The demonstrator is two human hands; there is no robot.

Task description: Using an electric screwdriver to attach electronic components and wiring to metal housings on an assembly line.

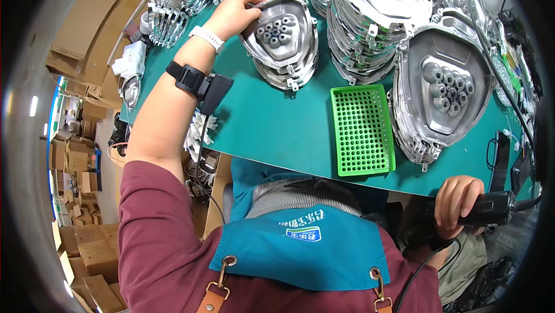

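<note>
**Left hand (238, 15) at the small stack (283, 41), right hand (458, 204) on a black tool (488, 209)**

In the head view, the small stack of metal housings sits on the green desk (272, 125), near its far side. The left hand's grip is partly curled at the stack's upper left rim; whether it pinches the metal, I cannot tell. The right hand's grip is closed around the end of the black tool, by the desk's near edge; a cable (526, 204) runs from the tool's other end.

A green basket (361, 131) with a holed bottom stands between the small stack and a large stack (445, 90) of wider housings. Behind the basket rises a tall stack (364, 44). Cartons (98, 255) lie off to the left.
</note>
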